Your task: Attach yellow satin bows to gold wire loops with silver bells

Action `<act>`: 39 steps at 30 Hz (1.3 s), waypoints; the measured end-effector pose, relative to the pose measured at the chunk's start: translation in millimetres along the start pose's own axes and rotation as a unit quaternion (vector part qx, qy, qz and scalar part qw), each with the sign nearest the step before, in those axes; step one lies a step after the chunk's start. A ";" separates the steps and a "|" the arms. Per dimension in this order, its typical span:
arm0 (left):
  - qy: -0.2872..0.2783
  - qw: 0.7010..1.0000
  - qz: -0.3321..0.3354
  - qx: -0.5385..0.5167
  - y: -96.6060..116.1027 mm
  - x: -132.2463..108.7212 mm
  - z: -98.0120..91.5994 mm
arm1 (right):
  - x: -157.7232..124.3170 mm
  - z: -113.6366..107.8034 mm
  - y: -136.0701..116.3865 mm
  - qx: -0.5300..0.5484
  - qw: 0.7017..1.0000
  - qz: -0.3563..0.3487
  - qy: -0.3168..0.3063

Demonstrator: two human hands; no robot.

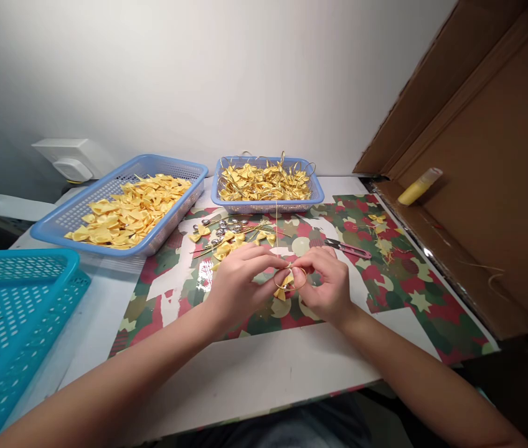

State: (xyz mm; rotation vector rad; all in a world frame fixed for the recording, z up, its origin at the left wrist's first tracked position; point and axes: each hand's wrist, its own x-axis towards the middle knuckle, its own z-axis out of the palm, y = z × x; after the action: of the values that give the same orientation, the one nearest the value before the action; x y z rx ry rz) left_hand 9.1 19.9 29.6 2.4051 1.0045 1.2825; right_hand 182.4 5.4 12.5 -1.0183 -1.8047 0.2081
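My left hand and my right hand meet over the patterned sheet, fingertips close together. Both are closed in a pinch on a thin gold cord, which curves in loops between them. One strand of it stands straight up above the fingers. A yellow ribbon bow hangs at the cord, just below my fingertips. Where exactly the cord crosses is partly hidden by the fingers. Beyond my left hand lie loose yellow bows, silver bells and pieces of gold cord.
A blue basket of yellow bows stands at the left. Another blue basket holds bows with gold cords. Pink-handled snips lie beyond my right hand. A turquoise basket, cardboard wall and yellow tube flank the table.
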 end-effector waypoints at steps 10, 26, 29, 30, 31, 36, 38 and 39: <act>-0.003 0.999 -0.033 -0.022 4.1 -0.4 -0.6 | -0.1 -0.6 -0.2 -0.001 1.000 0.001 -0.004; -0.014 0.998 -0.050 -0.032 3.9 -2.4 1.6 | 0.5 0.2 -0.2 0.002 0.999 0.023 -0.028; -0.025 0.997 -0.057 -0.035 2.4 -1.8 1.6 | 0.3 0.8 -0.5 0.024 0.998 0.043 -0.043; -0.034 0.997 -0.061 -0.033 1.4 -1.2 1.2 | 0.8 0.7 -0.1 0.038 0.997 0.052 -0.052; -0.051 0.996 -0.067 -0.025 0.1 -0.6 0.5 | 1.8 0.2 0.7 0.052 0.995 0.061 -0.063; -0.234 0.957 -0.154 0.076 -4.4 -1.1 -0.5 | 13.0 -9.2 12.9 0.080 0.980 0.077 -0.166; -0.276 0.939 -0.177 0.104 -3.5 -3.9 2.5 | 17.8 -15.0 18.7 0.062 0.968 0.090 -0.227; -0.283 0.935 -0.180 0.112 -2.7 -5.5 4.6 | 19.6 -17.6 21.1 0.050 0.960 0.097 -0.257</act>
State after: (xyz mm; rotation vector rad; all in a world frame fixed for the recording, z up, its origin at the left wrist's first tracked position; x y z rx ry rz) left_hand 9.5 18.7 22.0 2.3681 1.3586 0.3301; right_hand 205.8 27.4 22.5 -1.1390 -2.1260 0.7341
